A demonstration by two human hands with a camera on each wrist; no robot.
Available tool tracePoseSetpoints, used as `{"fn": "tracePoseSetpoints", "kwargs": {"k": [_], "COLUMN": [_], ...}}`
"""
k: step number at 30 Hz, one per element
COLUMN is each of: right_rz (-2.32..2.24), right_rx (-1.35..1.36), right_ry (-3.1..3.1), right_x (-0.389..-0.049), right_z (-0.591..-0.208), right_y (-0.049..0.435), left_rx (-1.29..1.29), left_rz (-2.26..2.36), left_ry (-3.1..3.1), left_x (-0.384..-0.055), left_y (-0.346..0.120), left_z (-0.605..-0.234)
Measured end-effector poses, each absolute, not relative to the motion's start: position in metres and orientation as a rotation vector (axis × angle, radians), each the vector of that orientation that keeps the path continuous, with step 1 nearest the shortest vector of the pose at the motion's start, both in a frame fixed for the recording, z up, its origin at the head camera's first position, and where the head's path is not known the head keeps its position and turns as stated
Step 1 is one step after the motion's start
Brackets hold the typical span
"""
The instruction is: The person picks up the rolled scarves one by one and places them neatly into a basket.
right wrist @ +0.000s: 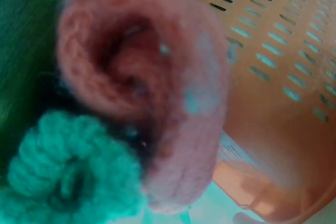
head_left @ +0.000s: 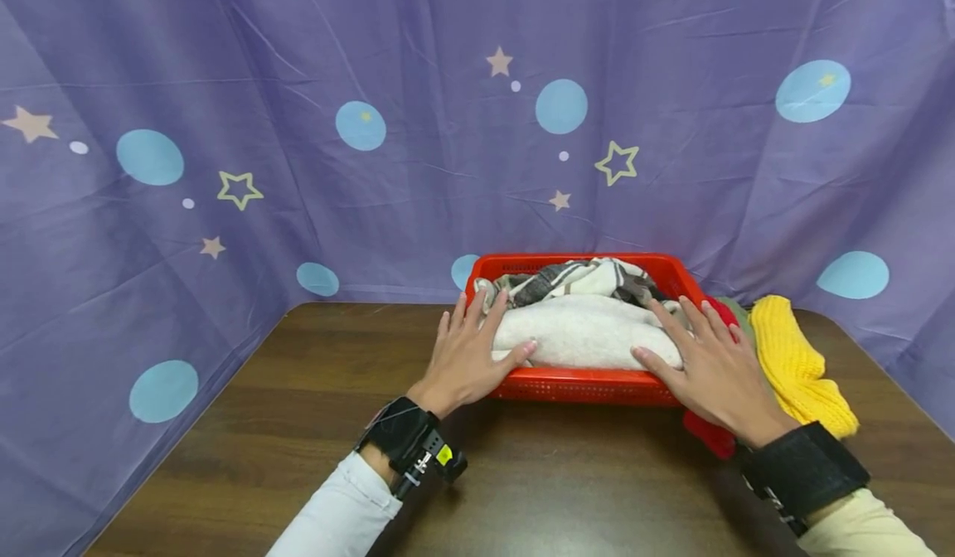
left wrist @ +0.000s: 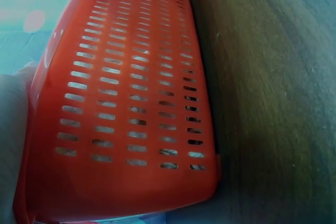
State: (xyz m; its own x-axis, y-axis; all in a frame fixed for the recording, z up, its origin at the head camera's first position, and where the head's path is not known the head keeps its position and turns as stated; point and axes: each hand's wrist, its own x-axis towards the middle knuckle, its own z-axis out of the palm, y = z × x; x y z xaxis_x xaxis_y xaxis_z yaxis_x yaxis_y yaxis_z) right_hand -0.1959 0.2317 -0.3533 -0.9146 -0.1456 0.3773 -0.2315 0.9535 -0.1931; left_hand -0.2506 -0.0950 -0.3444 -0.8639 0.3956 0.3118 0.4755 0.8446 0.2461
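Note:
A red plastic basket (head_left: 585,387) holds a folded white fluffy cloth (head_left: 589,331) at the front and a crumpled grey, white and black patterned cloth (head_left: 555,282) behind it. My left hand (head_left: 466,360) lies over the basket's left end, fingers spread and thumb at the white cloth's edge. Across from it my right hand (head_left: 712,370) spreads over the right end, its thumb also at the white cloth. Neither hand grips anything. The left wrist view is mostly the basket's slotted wall (left wrist: 123,95), a strip of hand at its left edge.
Right of the basket lie a yellow knit piece (head_left: 798,366), a red knit piece (head_left: 709,434) partly under my right hand, and a bit of green cloth (head_left: 740,317). The right wrist view shows a rolled knit (right wrist: 184,77) close by. A purple curtain (head_left: 418,209) hangs behind the wooden table (head_left: 328,391).

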Motion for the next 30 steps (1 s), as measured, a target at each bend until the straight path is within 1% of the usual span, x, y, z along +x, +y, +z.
{"fn": "tracePoseSetpoints", "kwargs": {"k": [30], "right_rz": [0.329], "right_rx": [0.241], "right_ry": [-2.699], "right_x": [-0.1949], "right_z": [-0.3569], "right_y": [0.2323], "left_rx": [-0.626], "left_rz": [-0.467], "left_ry": [-2.799], "left_x": [-0.2492], "left_y": [-0.0927], "left_z": [-0.3454]}}
